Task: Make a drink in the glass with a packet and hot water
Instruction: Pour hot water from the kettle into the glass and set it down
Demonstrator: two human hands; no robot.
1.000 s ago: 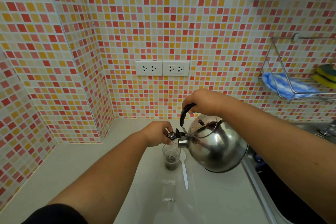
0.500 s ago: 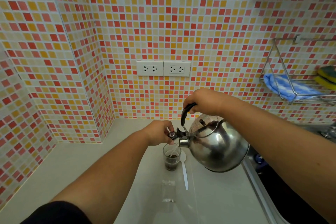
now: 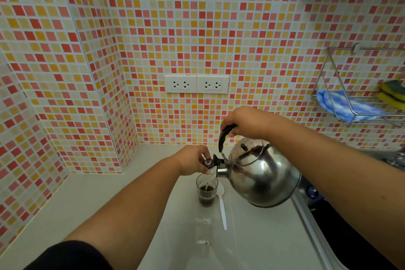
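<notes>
A small clear glass (image 3: 206, 190) stands on the pale counter (image 3: 87, 199), holding dark liquid in its lower half. A steel kettle (image 3: 260, 173) is tilted over it, and a thin stream of water runs from the spout into the glass. My right hand (image 3: 245, 121) grips the kettle's black handle from above. My left hand (image 3: 194, 160) pinches the black spout cap (image 3: 209, 162) and holds it up. A white plastic spoon (image 3: 221, 204) lies on the counter just right of the glass. The packet is not in sight.
A clear plastic bottle (image 3: 203, 232) lies on the counter in front of the glass. A dark sink (image 3: 341, 237) sits at the right. A wire wall rack (image 3: 359, 103) holds a blue cloth and sponges. Two sockets (image 3: 196, 84) are on the tiled wall.
The kettle has stayed tilted over the glass while water runs in. The dark liquid stands slightly higher. Both hands keep their grip.
</notes>
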